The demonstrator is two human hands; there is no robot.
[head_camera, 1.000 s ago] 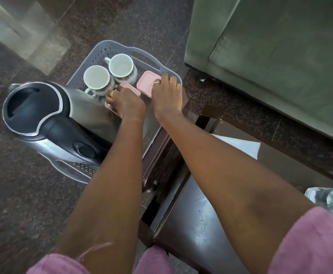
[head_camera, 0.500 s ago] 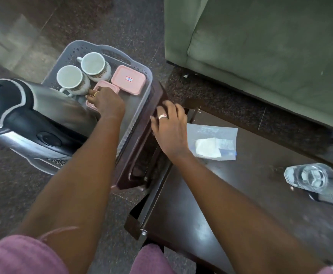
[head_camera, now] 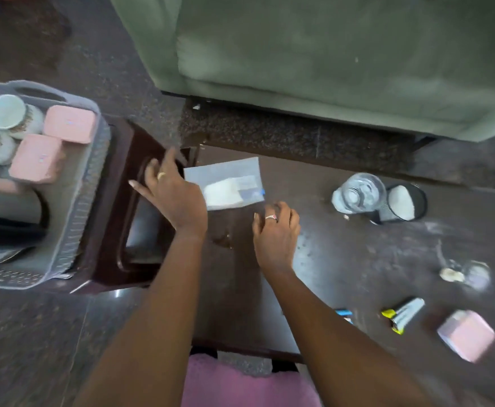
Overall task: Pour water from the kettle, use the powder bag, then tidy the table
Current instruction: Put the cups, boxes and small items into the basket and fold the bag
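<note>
While both hands, left hand [head_camera: 175, 198] and right hand [head_camera: 275, 230], are hovering spread and empty, powder bag [head_camera: 228, 185] is lying flat; better pinching its corner, lifting level.

Glossy dark wooden table [head_camera: 358, 259]; clear plastic powder bag [head_camera: 225, 183]; perforated grey plastic tray [head_camera: 73, 230]; transparent glass [head_camera: 358, 192]

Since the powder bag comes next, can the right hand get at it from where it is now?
Probably yes. The right hand hovers over the dark table just short of the powder bag's near corner, with only bare tabletop between. The left hand overlaps the bag's left edge but leaves the right side free.
</note>
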